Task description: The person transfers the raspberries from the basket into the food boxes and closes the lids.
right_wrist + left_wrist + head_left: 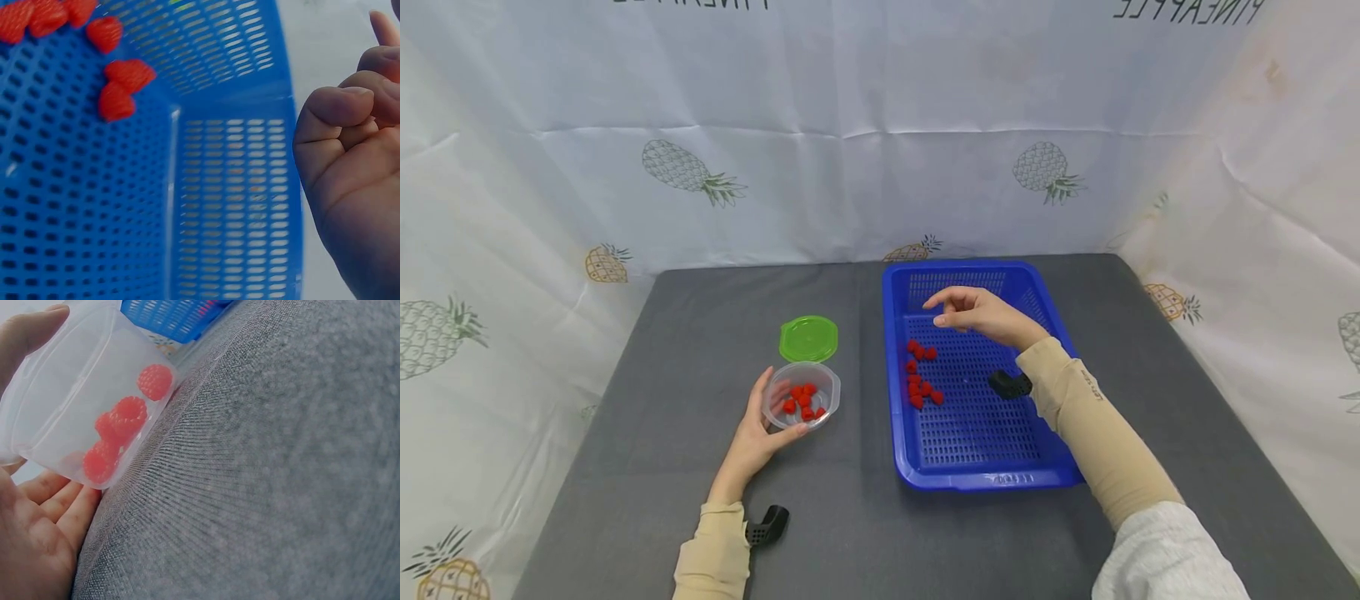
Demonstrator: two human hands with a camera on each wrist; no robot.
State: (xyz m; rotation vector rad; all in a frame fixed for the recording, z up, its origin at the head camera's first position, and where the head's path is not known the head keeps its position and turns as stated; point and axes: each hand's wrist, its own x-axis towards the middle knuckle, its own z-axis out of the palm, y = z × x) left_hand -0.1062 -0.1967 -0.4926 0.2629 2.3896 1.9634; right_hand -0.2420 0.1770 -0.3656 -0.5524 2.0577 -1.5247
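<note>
My left hand (757, 435) grips a clear plastic tub (830, 385), fingers along its far left side and thumb at the near rim. Several red raspberries (805, 401) lie in the tub; the left wrist view shows raspberries (130, 417) through its wall, low over the grey cloth. My right hand (976, 312) hovers above the far part of a blue plastic basket (985, 442). Its fingers are loosely bent, with nothing visible between them. Along the basket's left side sit several more raspberries (914, 380), also seen as raspberries (117, 104) in the right wrist view.
Just beyond the tub, a green lid (808, 340) lies flat on the grey table (715, 333). The basket's raised, slotted walls (231, 187) stand right of the tub. White curtains (850, 183) printed with pineapples hang behind the table and at both sides.
</note>
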